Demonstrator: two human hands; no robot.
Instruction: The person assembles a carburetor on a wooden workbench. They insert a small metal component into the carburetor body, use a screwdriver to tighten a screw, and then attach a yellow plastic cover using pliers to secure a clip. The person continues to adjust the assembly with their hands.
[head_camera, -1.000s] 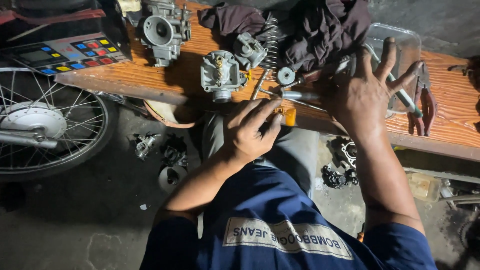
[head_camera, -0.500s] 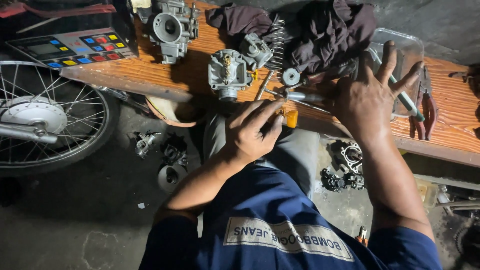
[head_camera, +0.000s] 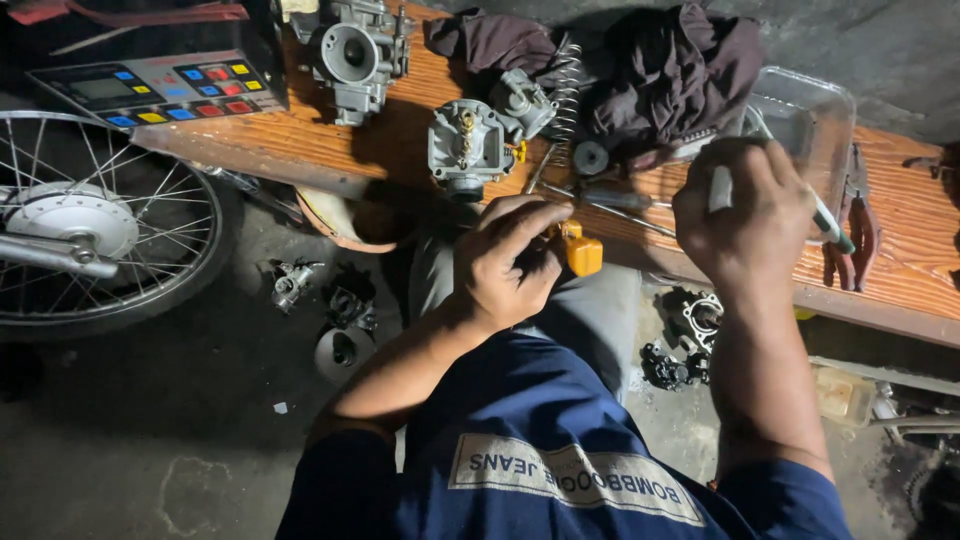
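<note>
left hand (head_camera: 505, 262): fingers closed around a small yellow part (head_camera: 581, 250), held just below the bench (head_camera: 300, 140) edge, over the lap. right hand (head_camera: 745, 215): closed on a thin tool (head_camera: 828, 226) with a white shaft and green tip, held over the bench beside the clear tray (head_camera: 815, 110). a carburetor (head_camera: 468, 148) stands on the bench just above the left hand. red pliers (head_camera: 858, 235) lie right of the tool. a spoked wheel (head_camera: 95, 225) stands at far left.

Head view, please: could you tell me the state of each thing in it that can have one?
Left hand: closed on small yellow plastic part.
Right hand: grip closed on slim white-and-green tool.
Grey metal carburettor body: lying untouched on wooden bench.
Clear plastic tray: open.
</note>
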